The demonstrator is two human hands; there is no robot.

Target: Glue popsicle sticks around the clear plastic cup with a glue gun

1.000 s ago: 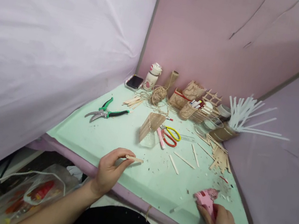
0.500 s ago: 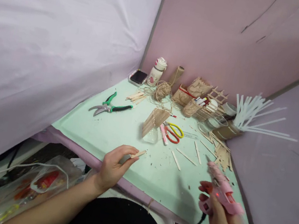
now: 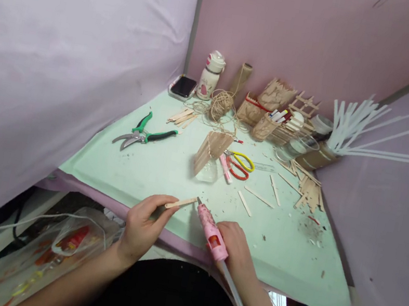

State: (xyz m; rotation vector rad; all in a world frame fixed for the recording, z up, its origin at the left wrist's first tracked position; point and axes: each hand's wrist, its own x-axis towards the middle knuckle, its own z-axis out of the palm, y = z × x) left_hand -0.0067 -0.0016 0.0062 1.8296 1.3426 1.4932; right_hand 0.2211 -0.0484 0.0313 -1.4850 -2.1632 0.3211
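- The left hand [image 3: 143, 221] pinches a stick [image 3: 181, 202] between thumb and fingertips, clamped on its near end; the stick juts out to the right, just above the near edge of the table [image 3: 155, 165]
- The right hand [image 3: 237, 246] is closed round the glue gun [image 3: 211, 228], fingers wrapped on the pink body; a clear rod trails back from it toward the person
- What has changed: a second ago the gun lay on the table at the far right under that hand; half a second ago it was lifted, well apart from the stick; now it has swung across and its nozzle sits right at the stick's free end, touching or just short of it, I cannot tell which
- The left hand has hardly moved; so the gun came to the stick, not the other way
- Beyond them lie shears [image 3: 144, 134], scissors [image 3: 240, 164], a stick bundle [image 3: 211, 149] and loose sticks [image 3: 258, 197], all untouched
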